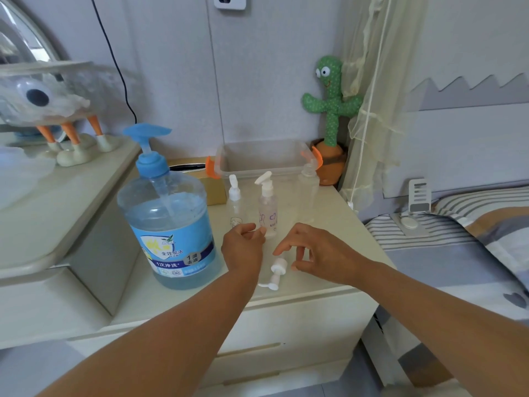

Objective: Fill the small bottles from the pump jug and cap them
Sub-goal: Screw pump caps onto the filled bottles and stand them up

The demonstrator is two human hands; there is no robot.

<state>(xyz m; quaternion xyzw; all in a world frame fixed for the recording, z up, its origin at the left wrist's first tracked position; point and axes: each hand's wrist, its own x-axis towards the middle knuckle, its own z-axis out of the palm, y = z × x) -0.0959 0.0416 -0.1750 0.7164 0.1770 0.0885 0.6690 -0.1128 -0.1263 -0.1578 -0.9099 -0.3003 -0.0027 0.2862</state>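
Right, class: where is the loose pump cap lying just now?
In the head view, the pump cap lies on its side on the cabinet top, between the left hand and right hand, in front of the middle bottle.

On the desk (329, 213), the pump jug (169, 224) stands at the front left. Behind it sits a tissue box (211, 190), with a bin (266, 159) to that box's right, against the wall. In a row before the bin stand the left bottle (235, 202), middle bottle (267, 207) and right bottle (308, 193). A loose pump cap (277, 272) lies nearer the front edge, between the left hand (243, 247) and right hand (317, 253). A toy cactus (332, 116) stands at the bin's right end, and a bed (458, 253) lies right of the desk.
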